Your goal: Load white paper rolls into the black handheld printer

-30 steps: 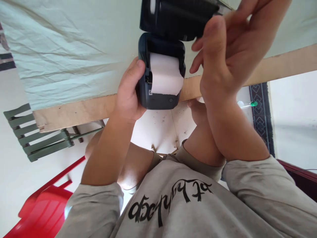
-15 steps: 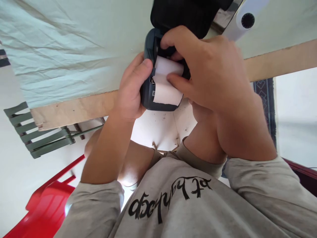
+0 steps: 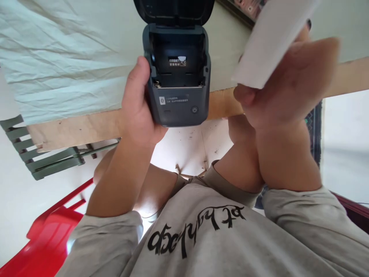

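My left hand (image 3: 141,104) is wrapped round the side of a dark blue handheld label printer (image 3: 178,107). Its black lid (image 3: 175,11) is tipped up, and the paper bay (image 3: 178,50) shows a small printed label inside with no roll in it. A power button and a Bluetooth mark face up on the printer's front. To the right, my right hand (image 3: 288,80) is closed on white label paper (image 3: 259,57), apart from the printer. Motion smears this hand, and the paper covers part of its fingers.
A pale green cloth (image 3: 72,57) covers the table, whose bare wooden edge (image 3: 77,129) runs in front of me. A dark-framed tray (image 3: 245,11) lies at the upper right. A green slatted chair (image 3: 52,157) and a red chair (image 3: 52,234) stand at the left.
The white label paper has come out of the printer and moved right and up with my right hand. My left hand has turned the printer more squarely toward me.
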Action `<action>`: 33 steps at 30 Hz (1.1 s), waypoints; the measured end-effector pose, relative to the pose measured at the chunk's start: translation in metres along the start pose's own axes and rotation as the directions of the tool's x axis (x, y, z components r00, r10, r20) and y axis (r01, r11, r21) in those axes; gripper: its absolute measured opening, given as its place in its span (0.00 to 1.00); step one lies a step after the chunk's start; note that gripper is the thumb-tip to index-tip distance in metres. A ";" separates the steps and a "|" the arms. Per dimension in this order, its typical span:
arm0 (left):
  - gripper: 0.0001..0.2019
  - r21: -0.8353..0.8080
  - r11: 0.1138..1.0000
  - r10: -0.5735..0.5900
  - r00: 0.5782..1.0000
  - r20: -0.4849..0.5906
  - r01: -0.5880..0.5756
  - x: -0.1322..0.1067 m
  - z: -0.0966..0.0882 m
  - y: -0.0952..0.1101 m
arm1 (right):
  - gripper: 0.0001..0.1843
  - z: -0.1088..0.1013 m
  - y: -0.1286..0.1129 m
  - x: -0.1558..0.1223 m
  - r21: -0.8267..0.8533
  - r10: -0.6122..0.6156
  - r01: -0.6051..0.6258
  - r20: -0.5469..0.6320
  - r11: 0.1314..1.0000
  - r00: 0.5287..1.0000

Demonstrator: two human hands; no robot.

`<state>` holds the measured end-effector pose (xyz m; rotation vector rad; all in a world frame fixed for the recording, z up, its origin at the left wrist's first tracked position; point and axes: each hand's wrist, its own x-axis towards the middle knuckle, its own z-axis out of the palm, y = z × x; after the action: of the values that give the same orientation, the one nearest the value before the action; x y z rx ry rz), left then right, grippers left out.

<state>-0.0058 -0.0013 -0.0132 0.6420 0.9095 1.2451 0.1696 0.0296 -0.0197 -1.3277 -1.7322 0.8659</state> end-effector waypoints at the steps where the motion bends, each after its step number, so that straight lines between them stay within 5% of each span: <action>1: 0.17 -0.005 1.000 0.005 1.000 -0.010 -0.005 0.000 0.001 0.001 | 0.16 0.002 0.003 -0.001 0.064 -0.003 0.003 0.001 0.998 1.000; 4: 0.17 -0.064 0.998 0.028 1.000 -0.009 -0.028 0.001 0.002 0.002 | 0.15 0.006 0.003 -0.007 0.105 -0.025 0.028 -0.028 0.994 0.999; 10: 0.19 -0.133 0.991 0.025 0.998 0.051 -0.018 0.002 0.003 0.002 | 0.14 -0.003 0.004 -0.005 -0.450 -0.344 0.269 -0.093 0.852 0.934; 18: 0.19 -0.014 1.000 0.001 0.999 0.037 0.000 -0.002 0.001 0.001 | 0.30 -0.008 0.011 -0.003 -0.511 -0.203 0.200 0.052 0.836 0.978; 24: 0.18 -0.146 0.982 0.138 0.986 0.090 -0.124 0.002 0.000 -0.007 | 0.13 -0.029 0.014 -0.007 -0.505 -0.358 0.163 -0.318 0.848 0.878; 27: 0.17 -0.124 0.986 0.121 0.989 0.083 -0.110 0.001 0.001 -0.005 | 0.20 -0.040 0.033 0.001 -0.526 -0.368 0.116 -0.406 0.843 0.836; 30: 0.18 -0.072 0.996 0.059 0.994 0.087 -0.053 0.000 0.002 -0.001 | 0.29 -0.044 0.048 0.009 -0.497 -0.287 0.079 -0.357 0.864 0.889; 33: 0.17 -0.150 0.987 0.081 0.989 0.121 -0.063 0.000 0.003 0.000 | 0.27 -0.044 0.047 0.012 -0.317 -0.102 0.013 -0.267 0.948 0.958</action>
<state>-0.0035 -0.0014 -0.0119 0.6341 0.6884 1.3075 0.2276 0.0540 -0.0374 -1.5132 -1.7174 0.3530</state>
